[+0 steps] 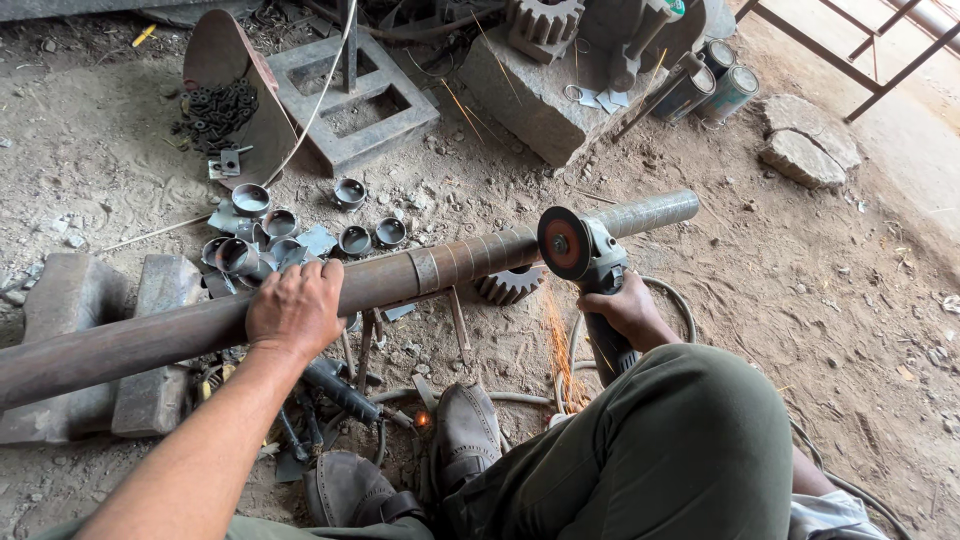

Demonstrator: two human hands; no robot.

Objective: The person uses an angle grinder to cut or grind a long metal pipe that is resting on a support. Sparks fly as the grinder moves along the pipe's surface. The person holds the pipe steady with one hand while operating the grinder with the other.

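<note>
A long rusty steel pipe (420, 272) lies across the ground from lower left to upper right, its far end (650, 212) cleaner and grey. My left hand (293, 308) presses down on top of the pipe near its middle. My right hand (628, 310) grips the body of an angle grinder (592, 262), whose disc (563, 243) bites into the pipe near the grey end. Orange sparks (558, 345) fall below the cut. Pale lines ring the pipe at intervals just left of the disc.
Several short cut pipe rings (250, 200) lie on the dirt behind the pipe. A toothed gear (508, 285) sits under it. Metal blocks (150, 340) prop the pipe at left. My shoes (466, 430) and knee (690, 440) are in front; a cable (680, 300) loops nearby.
</note>
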